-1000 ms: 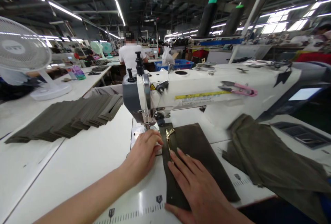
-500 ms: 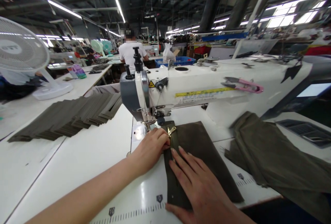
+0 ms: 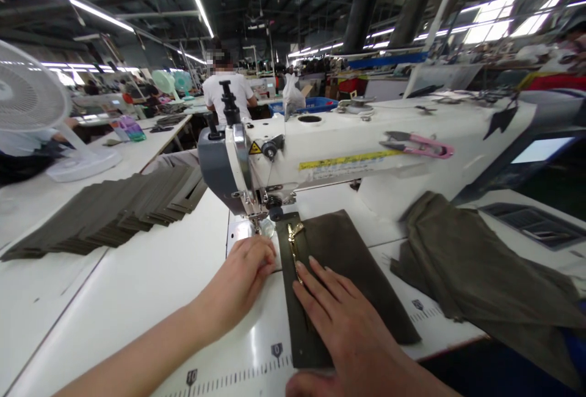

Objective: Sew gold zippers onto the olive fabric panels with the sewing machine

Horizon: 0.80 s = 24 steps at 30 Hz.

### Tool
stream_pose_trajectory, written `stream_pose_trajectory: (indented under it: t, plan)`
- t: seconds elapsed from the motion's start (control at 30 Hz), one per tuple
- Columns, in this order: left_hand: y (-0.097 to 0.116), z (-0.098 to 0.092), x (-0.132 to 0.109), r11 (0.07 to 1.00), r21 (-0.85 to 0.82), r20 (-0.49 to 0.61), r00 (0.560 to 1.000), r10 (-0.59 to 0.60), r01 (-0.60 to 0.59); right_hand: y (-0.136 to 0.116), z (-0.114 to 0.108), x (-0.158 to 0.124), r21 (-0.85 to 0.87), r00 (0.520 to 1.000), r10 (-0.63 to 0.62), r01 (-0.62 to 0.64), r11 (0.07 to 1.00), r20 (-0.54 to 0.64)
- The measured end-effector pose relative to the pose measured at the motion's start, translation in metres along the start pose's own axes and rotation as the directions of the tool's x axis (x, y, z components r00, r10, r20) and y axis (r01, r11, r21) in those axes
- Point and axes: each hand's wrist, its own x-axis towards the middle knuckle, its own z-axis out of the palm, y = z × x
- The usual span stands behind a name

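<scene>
A dark olive fabric piece (image 3: 352, 262) with a brass zipper (image 3: 293, 241) lies on the bed of a white sewing machine (image 3: 329, 146), its top end under the presser foot (image 3: 262, 220). My right hand (image 3: 339, 317) lies flat on the fabric, fingers stretched along the zipper. My left hand (image 3: 245, 275) rests on the table at the fabric's left edge, fingers curled at the edge near the needle; what they pinch, if anything, is hidden.
A long fanned stack of olive strips (image 3: 105, 211) lies at the left. A heap of olive cloth (image 3: 471, 262) sits at the right. Pink thread snips (image 3: 419, 145) rest on the machine arm. A white fan (image 3: 36, 110) stands far left. A person in white (image 3: 226, 88) sits ahead.
My left hand slid right onto the zipper's top, then drew back left to the fabric's edge. The right hand stayed flat on the fabric. The view shifted slightly.
</scene>
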Motion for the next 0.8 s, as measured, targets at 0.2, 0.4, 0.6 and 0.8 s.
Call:
stream_pose_trajectory:
  t: [0.2, 0.4, 0.6, 0.8]
  plan:
    - [-0.006, 0.006, 0.001, 0.985, 0.154, 0.008, 0.997, 0.072, -0.073, 0.008, -0.012, 0.013, 0.147, 0.991, 0.134, -0.132, 0.98, -0.005]
    - [-0.011, 0.015, 0.005, 0.985, 0.148, -0.018, 0.996, 0.093, -0.089, 0.004, -0.009, 0.027, 0.081, 0.985, 0.171, -0.171, 0.982, 0.014]
    - [-0.01, 0.011, 0.011, 0.998, 0.057, -0.06, 0.998, 0.002, 0.001, 0.002, -0.005, 0.001, -0.132, 0.978, -0.189, 0.199, 0.971, 0.084]
    - [0.005, 0.001, -0.012, 0.997, 0.012, -0.216, 0.974, -0.071, 0.076, 0.003, 0.001, -0.01, -0.215, 0.967, -0.252, 0.238, 0.947, -0.039]
